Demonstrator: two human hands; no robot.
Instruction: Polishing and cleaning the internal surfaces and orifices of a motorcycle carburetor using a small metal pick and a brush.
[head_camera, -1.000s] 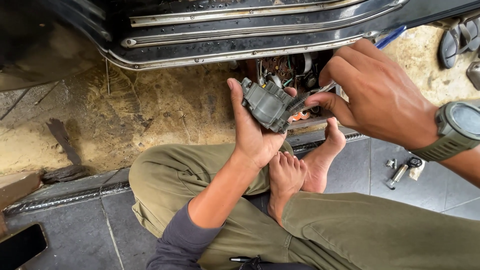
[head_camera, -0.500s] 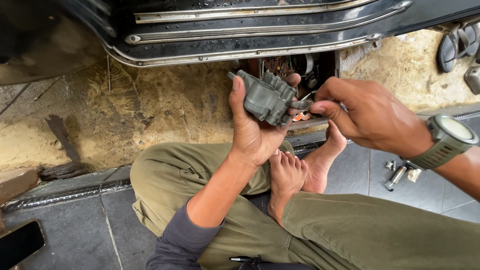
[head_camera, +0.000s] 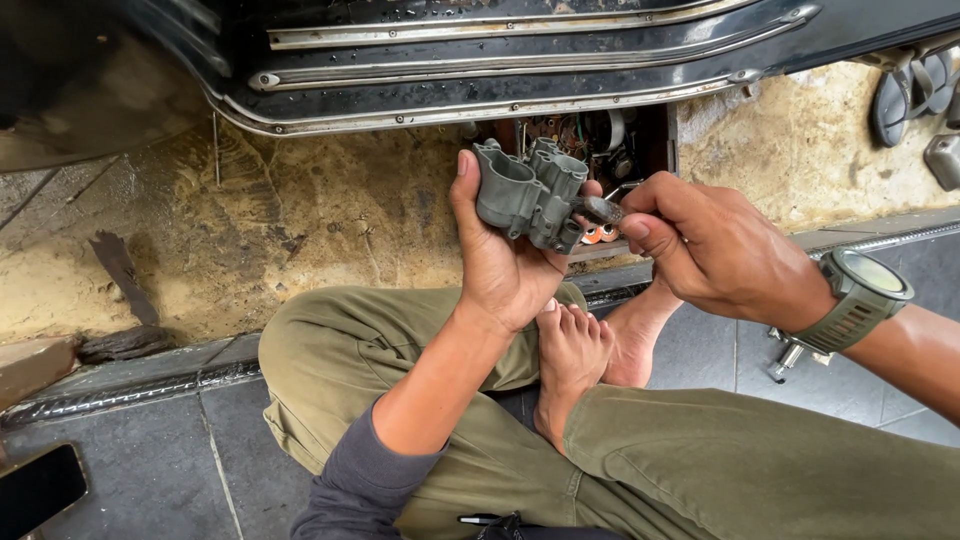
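Head view: your left hand (head_camera: 505, 265) grips a grey cast carburetor body (head_camera: 530, 195) upright at chest level; your right hand (head_camera: 715, 250) pinches a small fitting (head_camera: 600, 210) at its side. Looks like dismantling or fitting that piece; next wants a steady hold, careful twist. Vehicle sill (head_camera: 500, 70) above, metal parts (head_camera: 790, 352) on tiles.

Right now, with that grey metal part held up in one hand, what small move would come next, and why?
Probably a slight twist or pull by the right hand. Its fingertips pinch a small dark piece at the edge of the grey metal part, which the left hand grips upright from behind, steadying it.
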